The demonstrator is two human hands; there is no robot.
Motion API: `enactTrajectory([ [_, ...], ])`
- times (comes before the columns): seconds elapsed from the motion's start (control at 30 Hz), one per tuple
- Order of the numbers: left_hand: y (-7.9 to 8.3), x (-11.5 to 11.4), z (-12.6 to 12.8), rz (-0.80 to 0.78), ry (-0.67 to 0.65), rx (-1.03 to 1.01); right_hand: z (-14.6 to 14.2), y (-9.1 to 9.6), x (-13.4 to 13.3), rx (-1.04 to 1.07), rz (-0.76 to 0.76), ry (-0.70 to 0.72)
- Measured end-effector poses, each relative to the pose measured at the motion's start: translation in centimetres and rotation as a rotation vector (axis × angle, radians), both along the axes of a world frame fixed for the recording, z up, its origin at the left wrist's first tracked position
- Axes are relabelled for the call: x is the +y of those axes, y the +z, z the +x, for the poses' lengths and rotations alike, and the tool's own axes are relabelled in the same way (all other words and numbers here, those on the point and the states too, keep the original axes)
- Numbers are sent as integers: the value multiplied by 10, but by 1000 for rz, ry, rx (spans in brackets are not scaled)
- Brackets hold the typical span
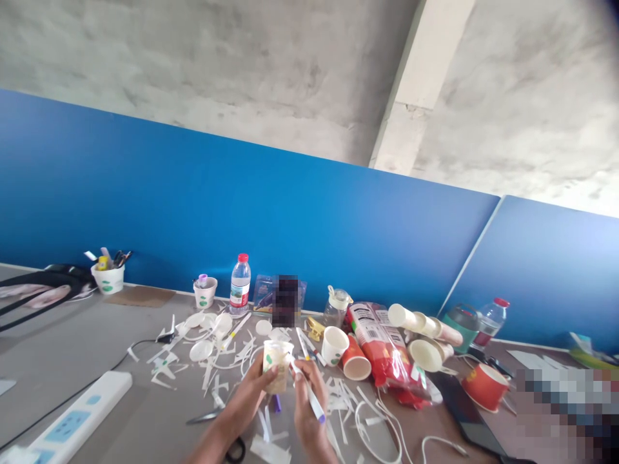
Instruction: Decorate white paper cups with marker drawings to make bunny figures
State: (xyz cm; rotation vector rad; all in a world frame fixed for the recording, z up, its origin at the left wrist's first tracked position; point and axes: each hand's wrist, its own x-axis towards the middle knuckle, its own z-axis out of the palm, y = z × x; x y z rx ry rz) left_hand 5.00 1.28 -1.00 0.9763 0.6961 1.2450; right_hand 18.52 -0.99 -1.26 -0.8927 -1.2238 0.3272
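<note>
My left hand [254,386] is wrapped round a white paper cup [277,348] with a green print, held upright above the table. In my right hand [309,399] is a white marker pen [313,403] with a purple end. Its other end points up at the cup's right side; whether the tip touches the cup I cannot tell. A purple pen cap [277,404] lies just below the cup. Partly hidden under my left forearm are scissors [206,417]. Cut paper strips [341,396] are scattered about both hands.
A white cup [334,346], a red cup [356,358] and a red-and-white package [384,351] lie to the right. Farther back stands a water bottle [240,287] before the blue partition [271,206]. A power strip [80,419] and cable are at left.
</note>
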Motion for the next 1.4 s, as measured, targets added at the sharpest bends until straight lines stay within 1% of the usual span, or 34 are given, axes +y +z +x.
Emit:
enactTrajectory([
  [0.13, 0, -1, 0, 3, -16, -11, 1, 1, -1, 16, 2, 19],
  [0.23, 2, -1, -1, -3, -24, -16, 1, 1, -1, -10, 17, 41],
  [0.33, 4, -2, 0, -22, -30, -15, 2, 0, -1, -16, 19, 24],
  [0.57, 3, -1, 0, -49, -26, -29, 2, -4, 2, 4, -32, 2],
  [0.67, 1, -1, -1, -44, -46, -29, 2, -5, 3, 25, -37, -5],
  [0.83, -8, 2, -3, -22, -64, -29, 2, -5, 3, 62, -27, -1],
  [0.93, -10, 4, -4, -29, -66, -63, 2, -3, 2, 60, -30, 0],
  [1.07, -7, 4, -3, -44, -64, -107, 1, 1, 0, 45, -28, 3],
  [1.23, -3, 1, -1, -46, -38, -86, -2, 8, -6, -23, 10, 56],
  [1.4, -5, 1, -2, -21, -47, -93, -4, 10, -8, -11, 39, 91],
])
